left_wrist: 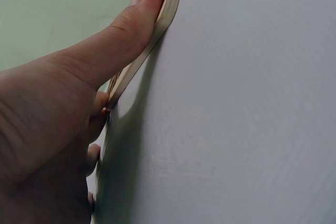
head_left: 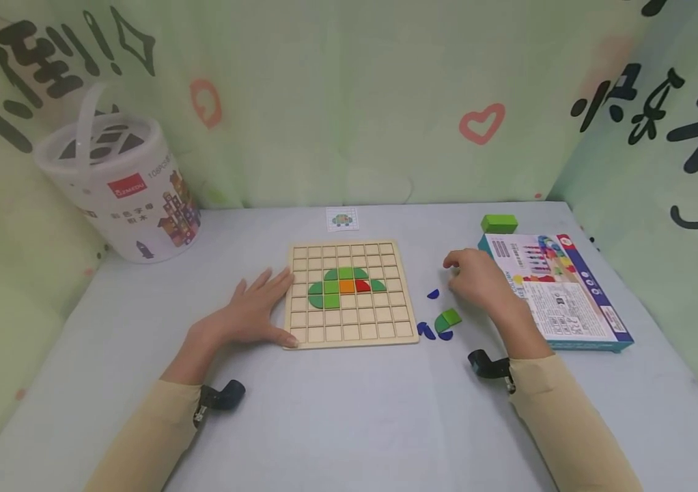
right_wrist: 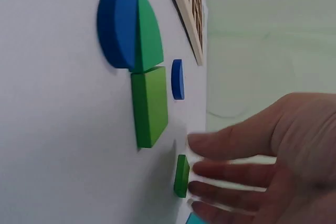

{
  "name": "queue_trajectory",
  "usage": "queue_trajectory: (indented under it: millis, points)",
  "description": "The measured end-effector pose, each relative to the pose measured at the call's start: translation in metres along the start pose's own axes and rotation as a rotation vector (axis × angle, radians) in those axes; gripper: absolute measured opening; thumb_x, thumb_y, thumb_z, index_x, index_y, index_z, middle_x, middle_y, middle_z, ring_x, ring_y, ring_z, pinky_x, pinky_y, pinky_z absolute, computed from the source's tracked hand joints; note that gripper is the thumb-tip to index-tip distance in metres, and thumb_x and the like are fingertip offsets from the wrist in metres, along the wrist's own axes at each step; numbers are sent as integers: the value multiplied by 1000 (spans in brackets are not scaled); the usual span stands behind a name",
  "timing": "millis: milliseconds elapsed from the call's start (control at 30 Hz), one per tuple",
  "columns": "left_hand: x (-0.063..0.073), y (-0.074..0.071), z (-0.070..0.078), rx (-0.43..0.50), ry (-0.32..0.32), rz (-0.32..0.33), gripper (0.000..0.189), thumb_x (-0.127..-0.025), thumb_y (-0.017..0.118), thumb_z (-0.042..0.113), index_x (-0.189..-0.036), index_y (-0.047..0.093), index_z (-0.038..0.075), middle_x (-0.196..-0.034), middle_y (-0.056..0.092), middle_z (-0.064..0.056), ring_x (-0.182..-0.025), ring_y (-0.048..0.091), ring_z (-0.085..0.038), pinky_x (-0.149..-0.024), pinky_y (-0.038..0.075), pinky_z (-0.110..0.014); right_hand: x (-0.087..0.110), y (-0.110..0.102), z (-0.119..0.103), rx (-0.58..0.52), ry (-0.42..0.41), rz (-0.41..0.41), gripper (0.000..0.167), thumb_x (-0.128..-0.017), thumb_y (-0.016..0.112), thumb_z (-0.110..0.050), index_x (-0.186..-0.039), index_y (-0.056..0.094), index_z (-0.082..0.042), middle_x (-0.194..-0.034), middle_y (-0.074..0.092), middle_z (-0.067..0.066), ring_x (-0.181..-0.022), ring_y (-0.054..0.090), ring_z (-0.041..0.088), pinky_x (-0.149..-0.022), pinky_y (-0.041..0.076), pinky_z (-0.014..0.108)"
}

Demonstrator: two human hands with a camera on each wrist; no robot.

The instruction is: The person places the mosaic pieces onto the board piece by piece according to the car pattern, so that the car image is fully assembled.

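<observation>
A square wooden grid board (head_left: 358, 333) lies mid-table, bearing green square and quarter-round tiles, an orange square tile (head_left: 346, 286) and a red quarter-round tile (head_left: 363, 285). Against its left edge rests my left hand (head_left: 250, 311), fingers spread, thumb on the near left corner; the left wrist view shows the thumb (left_wrist: 139, 22) along the rim. My right hand (head_left: 478, 277) hovers right of the board, fingers loosely bent with nothing between them. Near it lie a blue half-round piece (head_left: 433, 294), a green square tile (head_left: 451, 316), a green quarter-round tile (head_left: 441, 324) and several more blue pieces (head_left: 445, 335).
Behind the board lies a small pattern card (head_left: 342, 219). At right is a flat printed box (head_left: 570, 294), with a green block (head_left: 499, 223) behind it. A white lidded bucket (head_left: 121, 198) stands at back left. Printed green cloth (head_left: 337, 102) walls the table's back and sides.
</observation>
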State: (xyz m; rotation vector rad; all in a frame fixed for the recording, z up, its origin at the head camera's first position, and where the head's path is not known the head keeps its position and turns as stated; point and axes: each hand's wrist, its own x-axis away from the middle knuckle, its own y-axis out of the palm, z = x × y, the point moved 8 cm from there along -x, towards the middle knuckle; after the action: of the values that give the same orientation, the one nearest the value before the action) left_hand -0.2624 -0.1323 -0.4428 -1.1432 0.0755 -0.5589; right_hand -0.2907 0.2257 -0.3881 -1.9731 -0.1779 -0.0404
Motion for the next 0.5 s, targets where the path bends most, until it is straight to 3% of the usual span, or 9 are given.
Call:
queue_trajectory:
  millis: [200, 500]
  points:
    - [1, -1, 1, 4, -2, -1, 128, -66, 78, 70, -161, 13, 15, -170, 7, -3, -157, -1, -35, -121, -1, -67, 1, 4, 5, -5, 16, 1, 39, -85, 52, 8, -122, 63, 6, -116, 64, 29, -99, 58, 37, -82, 54, 45]
    - [0, -1, 2, 0, -1, 1, 129, -65, 79, 70, -161, 13, 14, -169, 7, -3, -157, -1, -35, -121, -1, -67, 1, 11, 7, -54, 60, -84, 20, -84, 67, -1, -104, 71, 3, -101, 67, 21, -86, 58, 28, -67, 49, 29]
